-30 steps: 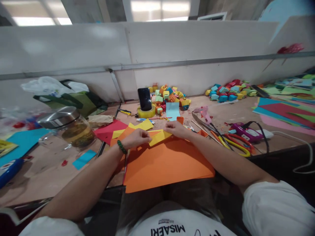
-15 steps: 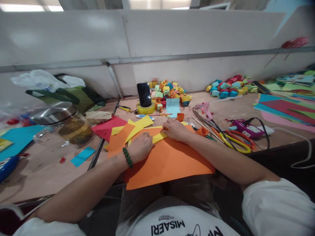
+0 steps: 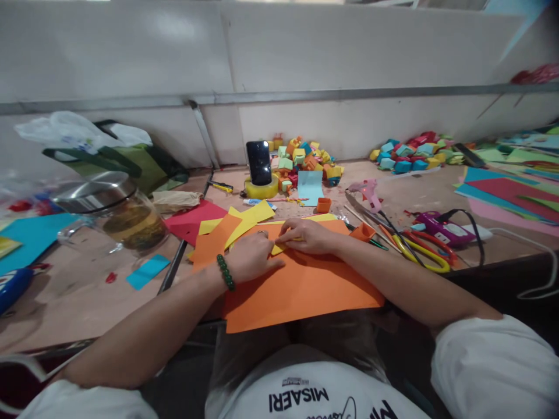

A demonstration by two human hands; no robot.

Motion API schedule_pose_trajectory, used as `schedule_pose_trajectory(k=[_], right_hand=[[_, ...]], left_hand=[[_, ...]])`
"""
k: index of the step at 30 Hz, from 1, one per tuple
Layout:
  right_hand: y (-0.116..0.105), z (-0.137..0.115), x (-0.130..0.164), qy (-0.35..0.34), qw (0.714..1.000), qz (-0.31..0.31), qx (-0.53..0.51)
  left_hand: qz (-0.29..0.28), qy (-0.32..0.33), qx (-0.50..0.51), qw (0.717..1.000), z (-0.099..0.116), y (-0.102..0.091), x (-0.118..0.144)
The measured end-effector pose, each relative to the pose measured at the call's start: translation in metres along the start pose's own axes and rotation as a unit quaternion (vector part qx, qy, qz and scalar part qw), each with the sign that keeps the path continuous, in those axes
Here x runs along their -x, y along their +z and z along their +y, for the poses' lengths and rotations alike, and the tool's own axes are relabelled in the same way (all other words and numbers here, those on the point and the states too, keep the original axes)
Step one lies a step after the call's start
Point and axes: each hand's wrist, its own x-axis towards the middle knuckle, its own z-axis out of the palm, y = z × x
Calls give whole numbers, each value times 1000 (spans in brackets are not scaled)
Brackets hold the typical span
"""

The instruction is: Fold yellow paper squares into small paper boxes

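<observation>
A small yellow paper strip (image 3: pixel 278 249) lies between my two hands on a sheet of orange paper (image 3: pixel 301 291). My left hand (image 3: pixel 251 256), with a green bead bracelet at the wrist, is closed on the strip's left end, its thumb pointing right. From the other side my right hand (image 3: pixel 305 237) bends over the strip, fingertips pressed onto it close to the left hand. Most of the strip is hidden under the fingers. More yellow paper strips (image 3: pixel 253 218) and a narrower orange piece (image 3: pixel 213 238) lie beyond my left hand.
Behind stand a phone (image 3: pixel 259 163) on a tape roll (image 3: pixel 261 188) and a heap of small paper boxes (image 3: pixel 301 157). A glass jug (image 3: pixel 133 224) is at left. Rightward lie a pink glue gun (image 3: pixel 369 195), yellow-handled scissors (image 3: pixel 430 267) and a purple power adapter (image 3: pixel 445 228).
My right hand has come left and nearer to my left hand. Less of the yellow strip shows between them. The whole view has shifted slightly.
</observation>
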Motion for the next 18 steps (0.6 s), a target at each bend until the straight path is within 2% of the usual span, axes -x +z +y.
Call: schedule_pose_trajectory(k=[3, 6, 9, 12, 15, 18], right_hand=[[-5, 1, 0, 12, 999, -11, -38], [-8, 2, -1, 29, 998, -20, -57], [-7, 2, -1, 51, 994, -20, -93], [-5, 4, 0, 87, 989, -13, -117], [-3, 3, -1, 118, 988, 12, -97], [-4, -4, -7, 151, 985, 22, -81]], left_hand=[[-37, 0, 61, 997, -13, -3, -9], [-36, -9, 105, 994, -21, -2, -17], [-40, -22, 99, 994, -25, -1, -20], [-71, 1, 87, 994, -28, -2, -22], [-95, 25, 101, 990, -33, -4, -24], [-95, 33, 105, 989, -35, -3, -26]])
